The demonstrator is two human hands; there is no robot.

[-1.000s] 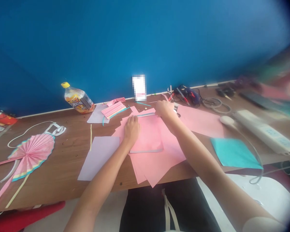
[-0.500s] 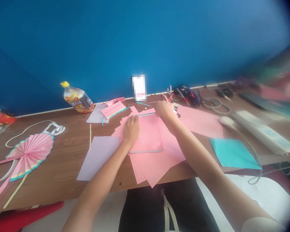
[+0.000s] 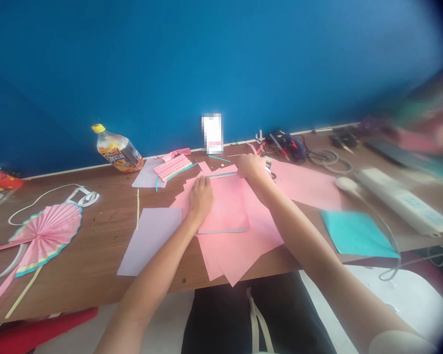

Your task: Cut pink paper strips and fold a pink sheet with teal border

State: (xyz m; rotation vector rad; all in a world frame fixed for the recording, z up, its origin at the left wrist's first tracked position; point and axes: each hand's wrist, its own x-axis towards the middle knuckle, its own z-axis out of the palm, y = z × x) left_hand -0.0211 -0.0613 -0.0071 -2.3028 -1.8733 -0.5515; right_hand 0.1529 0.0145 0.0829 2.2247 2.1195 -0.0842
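A pink sheet of paper (image 3: pixel 227 209) lies in front of me with a narrow blue-grey strip along its far edge and a greyish near edge. At its far left corner my left hand (image 3: pixel 202 196) presses down, fingers bent and close together on the paper. My right hand (image 3: pixel 251 165) is closed at the far right corner, with its fingertips partly hidden behind the knuckles. Underneath are more pink sheets (image 3: pixel 239 258), fanned out at angles. Just beyond my right hand, a small dark-and-white object (image 3: pixel 268 167) is partly covered.
Left are a pink pleated fan (image 3: pixel 51 231), a lilac sheet (image 3: pixel 147 241) and a yellow-capped bottle (image 3: pixel 118 152). A pleated pink piece (image 3: pixel 173 168) lies behind. A phone-like white rectangle (image 3: pixel 212 133) stands at the wall. Right are a teal sheet (image 3: pixel 358 234), a power strip (image 3: pixel 406 201) and cables (image 3: pixel 328 158).
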